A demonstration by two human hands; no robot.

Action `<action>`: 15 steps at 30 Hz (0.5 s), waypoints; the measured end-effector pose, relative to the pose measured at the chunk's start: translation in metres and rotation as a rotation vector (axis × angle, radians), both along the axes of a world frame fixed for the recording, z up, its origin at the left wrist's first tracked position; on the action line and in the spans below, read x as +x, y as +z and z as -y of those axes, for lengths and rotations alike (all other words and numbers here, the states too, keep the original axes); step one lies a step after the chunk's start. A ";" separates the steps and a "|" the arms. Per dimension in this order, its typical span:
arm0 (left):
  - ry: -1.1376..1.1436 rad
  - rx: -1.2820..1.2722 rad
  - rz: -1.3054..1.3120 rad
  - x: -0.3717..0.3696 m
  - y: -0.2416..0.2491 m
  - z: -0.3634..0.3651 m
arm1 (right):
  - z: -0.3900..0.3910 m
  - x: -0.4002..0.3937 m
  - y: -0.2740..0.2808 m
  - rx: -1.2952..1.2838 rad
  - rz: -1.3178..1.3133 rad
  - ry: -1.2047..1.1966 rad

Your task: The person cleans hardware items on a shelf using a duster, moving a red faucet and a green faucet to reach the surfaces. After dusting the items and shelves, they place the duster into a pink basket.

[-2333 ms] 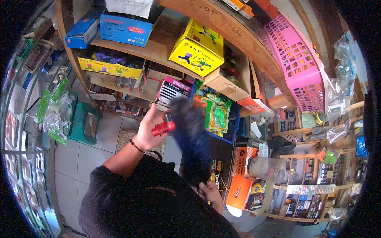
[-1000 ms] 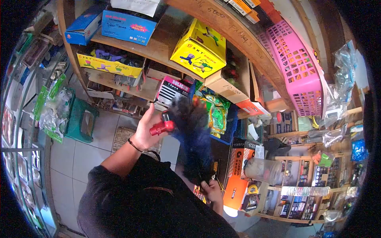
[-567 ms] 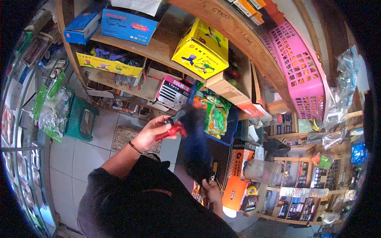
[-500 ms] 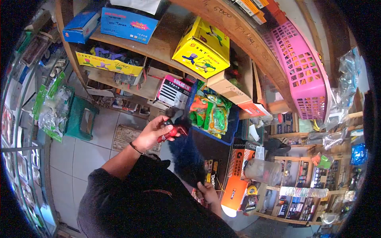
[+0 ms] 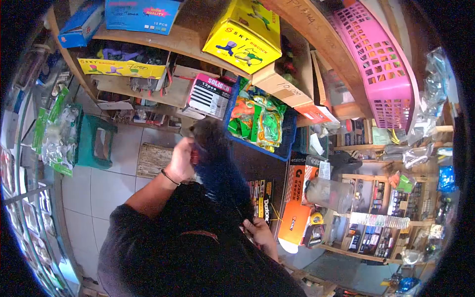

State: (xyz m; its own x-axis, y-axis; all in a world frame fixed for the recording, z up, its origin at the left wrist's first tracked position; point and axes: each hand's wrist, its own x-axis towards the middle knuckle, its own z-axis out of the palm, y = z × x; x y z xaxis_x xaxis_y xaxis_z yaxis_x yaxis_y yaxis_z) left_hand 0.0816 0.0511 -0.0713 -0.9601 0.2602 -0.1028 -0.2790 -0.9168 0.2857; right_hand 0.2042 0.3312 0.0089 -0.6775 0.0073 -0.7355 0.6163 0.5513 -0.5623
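Note:
My left hand [image 5: 183, 161], with a dark band on its wrist, is closed around a red tool [image 5: 195, 154], mostly hidden by the fingers and the duster. My right hand [image 5: 260, 231] grips the lower end of a dark blue-black fluffy duster [image 5: 222, 171]. The duster reaches up and left from that hand, and its greyish, blurred tip lies against the fingers of my left hand and the tool. Just beyond the duster is a blue basket [image 5: 289, 141] of green and orange packets [image 5: 257, 121].
Wooden shelves hold a yellow box [image 5: 242, 39], blue boxes [image 5: 141, 17] and a Soligen box [image 5: 210, 96]. A pink basket [image 5: 376, 59] hangs at upper right. A green stool [image 5: 96, 141] stands on the tiled floor. An orange box [image 5: 295, 222] is beside my right hand.
My left hand has moved left and turned, so the red tool shows less. The duster's tip has swung left and now meets that hand. The view has shifted slightly.

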 end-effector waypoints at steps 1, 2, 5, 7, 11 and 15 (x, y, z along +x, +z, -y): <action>-0.001 0.184 0.047 -0.001 0.009 0.000 | -0.004 0.001 -0.009 -0.020 -0.027 -0.024; -0.001 0.367 0.095 -0.002 0.015 0.000 | -0.006 0.002 -0.015 -0.041 -0.054 -0.047; 0.015 0.480 -0.054 -0.007 0.022 0.005 | 0.006 0.003 -0.009 -0.126 -0.048 -0.117; 0.026 0.377 0.148 -0.006 0.042 0.008 | -0.002 0.008 -0.019 -0.138 -0.069 -0.018; 0.037 0.334 -0.067 -0.008 0.040 0.014 | 0.017 0.004 -0.013 -0.222 -0.128 -0.230; 0.097 0.320 -0.095 -0.016 0.041 0.011 | 0.014 0.006 -0.019 -0.048 -0.036 0.032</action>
